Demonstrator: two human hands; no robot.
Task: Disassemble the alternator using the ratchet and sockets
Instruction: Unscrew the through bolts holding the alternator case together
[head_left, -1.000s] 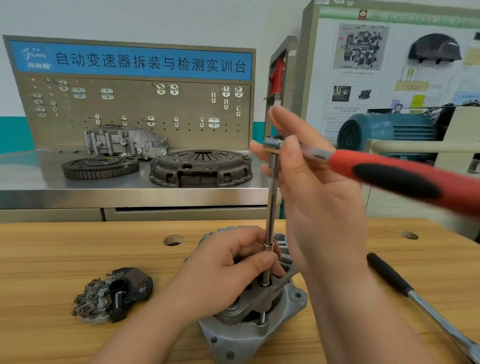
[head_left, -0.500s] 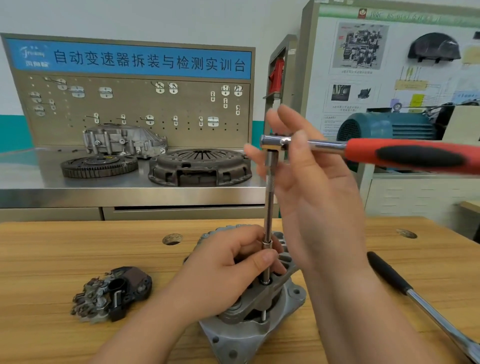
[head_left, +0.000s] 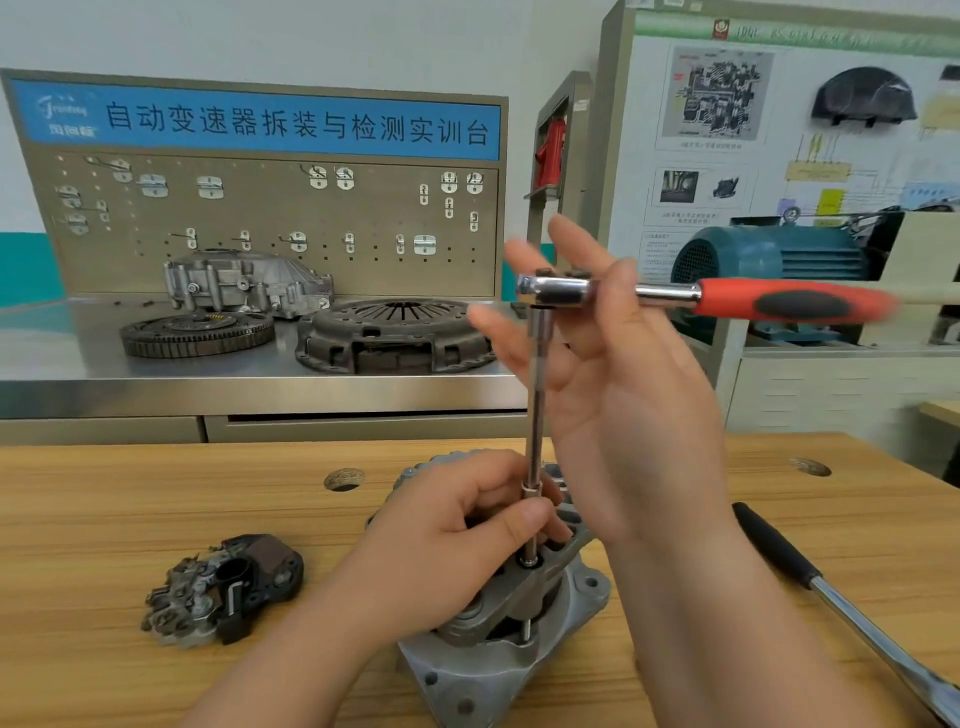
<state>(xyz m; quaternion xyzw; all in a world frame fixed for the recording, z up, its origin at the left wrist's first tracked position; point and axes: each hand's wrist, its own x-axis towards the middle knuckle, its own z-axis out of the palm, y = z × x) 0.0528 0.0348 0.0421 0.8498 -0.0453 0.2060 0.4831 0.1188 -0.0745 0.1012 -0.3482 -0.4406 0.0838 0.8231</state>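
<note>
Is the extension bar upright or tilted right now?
Upright: the extension bar runs vertically from the alternator up to the ratchet, whose handle lies level.

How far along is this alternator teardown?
Done: one dark part lies apart on the bench. In hand: the left hand pinches the extension bar standing on the alternator, while the right hand, fingers straight, touches the red-handled ratchet. Left: the alternator's housing is still together.
</note>
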